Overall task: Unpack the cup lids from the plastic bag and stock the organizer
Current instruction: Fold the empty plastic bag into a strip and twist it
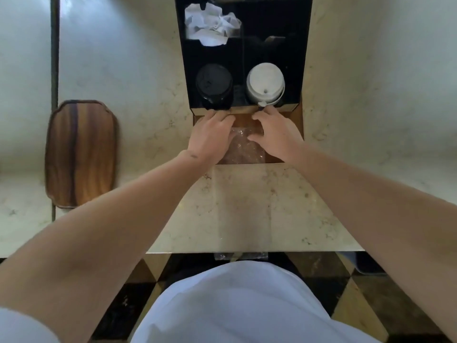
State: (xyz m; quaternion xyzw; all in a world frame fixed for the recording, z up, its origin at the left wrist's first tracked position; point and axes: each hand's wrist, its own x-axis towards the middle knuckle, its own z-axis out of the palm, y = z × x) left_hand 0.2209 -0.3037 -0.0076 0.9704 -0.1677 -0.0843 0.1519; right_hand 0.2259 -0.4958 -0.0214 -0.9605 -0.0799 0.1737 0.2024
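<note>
A black organizer stands on the marble counter. Its front left slot holds a stack of black cup lids. The front right slot holds white cup lids. A clear plastic bag lies crumpled on the wooden base in front of it and runs flat across the counter, past the near edge. My left hand has its fingertips on the organizer's front lip below the black lids. My right hand touches the lip below the white lids. Both thumbs rest at the bag's sides; neither hand grips anything.
Crumpled white napkins fill a back left compartment of the organizer. A wooden tray lies on the counter at the left. The counter's near edge runs just ahead of my body, with a checkered floor below.
</note>
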